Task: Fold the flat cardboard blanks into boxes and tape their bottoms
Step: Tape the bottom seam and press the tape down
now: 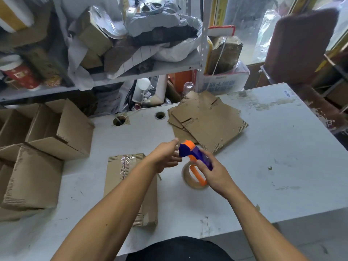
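**Tape dispenser held over the worktop, taped box below**

We see the right hand [212,174] wrapped around the purple handle of a tape dispenser [194,161], its fingers curled on the grip. The dispenser is purple and orange, with a roll of tan packing tape [188,178] hanging in its orange frame just above the pale grey worktop [282,157]. Our left hand [165,155] reaches to the dispenser's orange nose, its fingers bunched there; whether they pinch a tape end we cannot tell, as that part is blurred.

Under the left forearm stands a brown cardboard box [120,178], bottom side up, its flaps closed and a shiny strip of clear tape running along the centre seam. The corrugated edges show as dashed lines along the rim.

Beyond the hands, a loose stack of flat cardboard blanks [209,119] lies fanned out on the worktop, creased and slotted, none folded. At the left edge several folded boxes [56,132] are piled against each other, some tilted with open flaps. Two round cable holes [160,115] sit in the worktop near its far edge, and cluttered metal shelves [131,72] rise behind.
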